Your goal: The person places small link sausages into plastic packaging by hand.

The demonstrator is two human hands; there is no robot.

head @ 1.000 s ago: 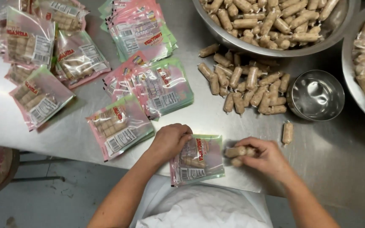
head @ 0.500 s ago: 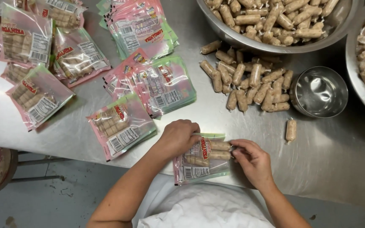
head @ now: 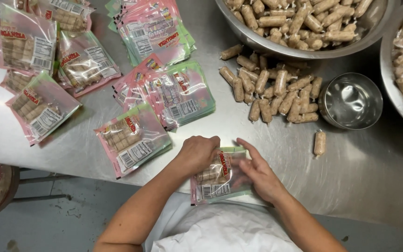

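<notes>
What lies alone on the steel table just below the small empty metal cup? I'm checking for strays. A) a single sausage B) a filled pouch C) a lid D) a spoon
A: a single sausage lies by itself on the table, just below the small metal cup.
</notes>
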